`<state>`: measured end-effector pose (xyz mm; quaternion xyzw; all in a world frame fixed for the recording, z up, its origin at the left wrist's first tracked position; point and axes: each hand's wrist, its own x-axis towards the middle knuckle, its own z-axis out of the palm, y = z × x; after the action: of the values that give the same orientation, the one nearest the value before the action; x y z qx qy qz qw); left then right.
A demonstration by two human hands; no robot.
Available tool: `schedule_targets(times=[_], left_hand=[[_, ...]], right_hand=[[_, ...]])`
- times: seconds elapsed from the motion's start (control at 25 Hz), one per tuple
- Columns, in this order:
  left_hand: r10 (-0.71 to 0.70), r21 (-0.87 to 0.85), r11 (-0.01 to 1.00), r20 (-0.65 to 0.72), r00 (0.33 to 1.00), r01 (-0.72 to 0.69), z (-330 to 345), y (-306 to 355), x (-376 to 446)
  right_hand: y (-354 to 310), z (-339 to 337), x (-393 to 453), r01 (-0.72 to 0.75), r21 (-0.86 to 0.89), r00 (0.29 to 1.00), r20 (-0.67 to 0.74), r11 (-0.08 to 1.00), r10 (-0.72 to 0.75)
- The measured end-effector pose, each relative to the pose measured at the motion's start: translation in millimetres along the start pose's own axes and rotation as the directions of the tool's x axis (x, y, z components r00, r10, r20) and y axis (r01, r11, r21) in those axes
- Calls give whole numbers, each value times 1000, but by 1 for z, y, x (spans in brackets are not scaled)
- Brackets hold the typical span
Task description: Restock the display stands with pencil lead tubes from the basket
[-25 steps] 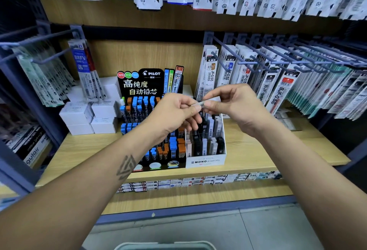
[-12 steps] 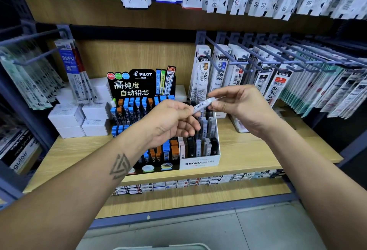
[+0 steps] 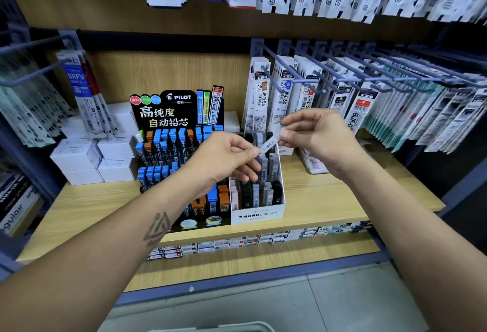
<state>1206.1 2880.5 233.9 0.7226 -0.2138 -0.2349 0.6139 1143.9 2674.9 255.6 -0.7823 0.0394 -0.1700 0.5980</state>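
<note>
A slim white pencil lead tube [image 3: 269,143] is held tilted between both hands above the stands. My left hand [image 3: 226,157] pinches its lower end, and my right hand [image 3: 316,136] pinches its upper end. Right below stands the white MONO display stand [image 3: 257,214] with grey, black and white tubes upright in rows. To its left is the black PILOT display stand [image 3: 168,112], holding blue and orange tubes. The grey basket's rim [image 3: 232,327] shows at the bottom edge of the view.
Both stands sit on a wooden shelf [image 3: 329,199]. White boxes [image 3: 92,157] are stacked at the left. Refill packs hang on blue pegs [image 3: 369,75] to the right and from the shelf above. More small boxes line the lower shelf [image 3: 237,243].
The tube has come further out of my left fist and tilted up to the right as my right hand lifted. The view dropped a little, so the basket rim shows less.
</note>
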Motion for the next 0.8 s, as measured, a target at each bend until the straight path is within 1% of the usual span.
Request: schedule_targets(times=[0.04, 0.08, 0.16, 0.2, 0.24, 0.36, 0.44, 0.52, 0.64, 0.8], left_hand=[[-2, 22, 1000, -33, 999, 3, -1, 0, 1], [-2, 27, 1000, -67, 998, 4, -3, 0, 1], [6, 20, 1000, -116, 993, -4, -9, -1, 2], [9, 18, 1000, -124, 992, -6, -12, -1, 2], [9, 18, 1000, -126, 992, -7, -13, -1, 2], [8, 18, 1000, -122, 993, -6, -14, -2, 1], [12, 12, 1000, -125, 992, -10, -14, -1, 0], [22, 6, 1000, -148, 989, -21, -15, -1, 0], [38, 1, 999, -199, 979, -39, -20, -1, 0], [48, -24, 998, -262, 964, -56, -28, 0, 2]], right_hand=[[2, -5, 2, -19, -103, 1000, -24, 994, 16], [6, -9, 3, -26, -250, 999, -31, 968, 19], [16, -10, 6, 1, -549, 1000, 10, 836, 6], [19, -7, 6, 20, -634, 999, 38, 773, 5], [20, -4, 5, 31, -658, 998, 63, 752, 14], [16, 4, 3, 37, -585, 990, 133, 811, 50], [16, 5, 5, 65, -592, 992, 127, 803, 13], [17, 3, 9, 68, -590, 998, 37, 805, -58], [14, -5, 14, 46, -547, 989, -95, 836, -117], [11, 1, 20, 44, -483, 979, -154, 874, -135]])
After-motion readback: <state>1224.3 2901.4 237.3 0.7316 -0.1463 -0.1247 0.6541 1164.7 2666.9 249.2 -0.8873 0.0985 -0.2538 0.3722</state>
